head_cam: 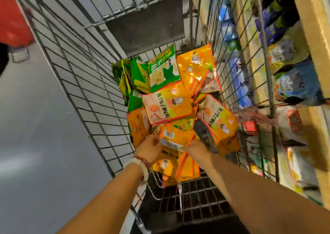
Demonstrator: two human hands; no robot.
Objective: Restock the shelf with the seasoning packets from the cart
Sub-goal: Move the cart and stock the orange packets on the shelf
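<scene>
A wire shopping cart (89, 83) holds a heap of orange seasoning packets (167, 106) with red edges and several green packets (162, 69) at its far end. Both my arms reach down into the cart. My left hand (149, 148) and my right hand (197, 148) grip the two sides of a stack of orange packets (175, 139), barcode side up, with more packets of the stack fanning out below my hands. The shelf (317, 37) runs along the right side, seen through the cart's wire wall.
The shelf on the right carries blue, purple and pale packaged goods (292, 83). Grey floor (35, 135) lies to the left of the cart. A person's red garment (12, 17) shows at the top left. The cart's near end has a black base under the wire grid.
</scene>
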